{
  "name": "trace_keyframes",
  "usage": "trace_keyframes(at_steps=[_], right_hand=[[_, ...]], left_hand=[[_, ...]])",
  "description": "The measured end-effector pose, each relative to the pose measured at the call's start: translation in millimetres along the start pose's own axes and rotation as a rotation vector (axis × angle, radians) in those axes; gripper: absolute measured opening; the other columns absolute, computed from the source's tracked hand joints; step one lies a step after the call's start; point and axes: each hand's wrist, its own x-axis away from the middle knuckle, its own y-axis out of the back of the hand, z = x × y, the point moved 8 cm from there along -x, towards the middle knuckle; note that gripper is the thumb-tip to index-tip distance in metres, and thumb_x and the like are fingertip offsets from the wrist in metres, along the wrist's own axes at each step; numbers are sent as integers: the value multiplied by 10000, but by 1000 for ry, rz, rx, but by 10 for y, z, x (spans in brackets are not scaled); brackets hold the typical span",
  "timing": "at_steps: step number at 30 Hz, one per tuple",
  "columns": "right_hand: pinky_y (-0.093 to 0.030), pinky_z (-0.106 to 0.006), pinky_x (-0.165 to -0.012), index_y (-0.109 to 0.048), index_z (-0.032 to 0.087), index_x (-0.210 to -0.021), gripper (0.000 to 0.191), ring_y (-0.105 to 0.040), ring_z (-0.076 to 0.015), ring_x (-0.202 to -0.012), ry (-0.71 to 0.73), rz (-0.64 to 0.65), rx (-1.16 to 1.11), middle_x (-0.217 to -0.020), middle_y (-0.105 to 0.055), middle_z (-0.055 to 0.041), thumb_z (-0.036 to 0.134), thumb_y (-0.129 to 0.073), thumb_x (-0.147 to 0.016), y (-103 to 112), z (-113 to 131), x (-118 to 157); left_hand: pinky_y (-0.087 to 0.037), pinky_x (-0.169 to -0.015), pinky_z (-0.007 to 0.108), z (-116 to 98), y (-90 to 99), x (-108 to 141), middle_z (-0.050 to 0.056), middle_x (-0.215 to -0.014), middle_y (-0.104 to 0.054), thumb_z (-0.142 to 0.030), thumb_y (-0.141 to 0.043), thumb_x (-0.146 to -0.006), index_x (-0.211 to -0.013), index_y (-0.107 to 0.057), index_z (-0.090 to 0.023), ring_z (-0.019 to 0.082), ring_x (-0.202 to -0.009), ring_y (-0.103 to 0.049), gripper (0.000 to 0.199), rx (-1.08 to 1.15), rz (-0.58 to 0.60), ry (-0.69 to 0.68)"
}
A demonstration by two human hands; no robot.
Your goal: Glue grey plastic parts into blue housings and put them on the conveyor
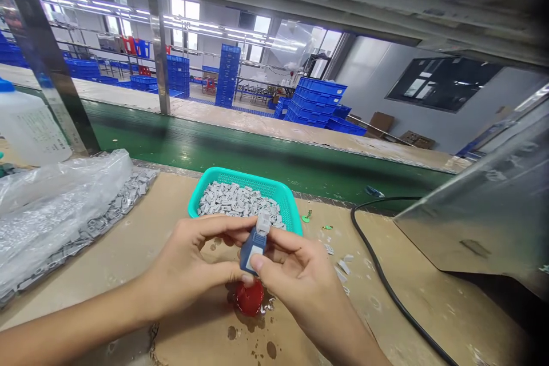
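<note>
On a cardboard-topped table [429, 303] beside a green conveyor belt [214, 151], the left hand [189, 269] and right hand [295, 280] grip a blue-and-white plastic part [254, 249] between them, above a red cap [250, 297] and just before a teal basket [244, 180] of grey plastic pieces [235, 200].

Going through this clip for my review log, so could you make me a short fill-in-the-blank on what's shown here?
The part pinched between the left hand and right hand is mostly ____.
The basket holds many small ____ pieces.
The black cable lies to the ____ of the hands.

Missing words: blue; grey; right.
</note>
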Motion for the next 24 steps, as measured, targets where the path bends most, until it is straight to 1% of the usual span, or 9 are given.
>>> trace_keyframes(at_steps=[6, 8, 11, 13, 15, 17, 19, 22, 24], right_hand=[[-489, -267, -701, -633, 185, -950, 229, -584, -142, -769, -29, 81, 9, -875, -635, -31, 170, -559, -735, -14, 36, 17], [-483, -281, -731, -615, 192, -998, 255, -587, -140, -773, -39, 109, 12, -882, -631, -35, 198, -566, -748, 0, 35, 26], [-482, -298, -720, -515, 222, -1137, 475, -593, -153, -782, -80, 133, -36, -874, -621, -37, 232, -651, -682, 19, -37, 63], [-482, -269, -645, -422, 258, -1207, 654, -600, -143, -718, -116, 184, -85, -834, -612, -20, 254, -708, -619, -3, -120, 97], [-463, -238, -573, -347, 269, -1246, 710, -597, -126, -634, -142, 238, -126, -776, -606, -11, 350, -695, -633, 0, -195, 105], [-455, -246, -536, -287, 247, -1276, 679, -592, -130, -578, -146, 242, -120, -715, -596, -16, 495, -571, -710, 96, -230, 52], [-452, -269, -507, -273, 233, -1284, 581, -568, -135, -528, -95, 163, 61, -657, -565, -4, 504, -431, -796, 308, -200, -72], [-456, -336, -617, -460, 194, -1173, 348, -554, -169, -634, 134, -62, 696, -671, -556, -24, 263, -392, -838, 651, -1, -311], [-419, -377, -777, -577, 183, -1040, 330, -542, -205, -846, 269, -49, 1051, -869, -598, -80, 105, -389, -781, 649, 35, -460]], left_hand=[[-418, -785, 248, -83, -38, -16, -57, -766, -518, -129, -721, -578, -1124, -462, -316, 91, -740, -490, 632, 81, 74, 29], [-409, -795, 263, -69, -79, -20, -49, -792, -499, -106, -728, -559, -1164, -424, -311, 95, -753, -486, 708, 164, 158, 65], [-412, -767, 271, -23, -188, 4, -21, -822, -511, -153, -685, -626, -1049, -495, -248, 110, -774, -503, 474, 345, 304, 159], [-428, -697, 259, -13, -231, 19, -10, -796, -508, -216, -615, -703, -906, -513, -200, 107, -734, -513, 227, 410, 341, 212], [-434, -620, 237, -44, -205, -10, -11, -758, -504, -249, -581, -729, -803, -480, -179, 95, -666, -508, 144, 392, 338, 215], [-430, -590, 222, -113, -49, -137, -12, -743, -514, -252, -582, -723, -771, -464, -175, 92, -645, -505, 149, 240, 294, 147], [-428, -621, 217, -188, 273, -391, -4, -753, -534, -251, -562, -736, -766, -479, -171, 105, -698, -518, 120, -78, 174, 24], [-434, -666, 232, -86, 901, -901, -3, -794, -564, -250, -491, -765, -789, -480, -175, 120, -739, -539, 79, -658, -99, -50], [-420, -731, 284, 194, 1232, -1199, 28, -831, -559, -204, -506, -744, -777, -503, -151, 154, -801, -525, 63, -775, -226, -4]])
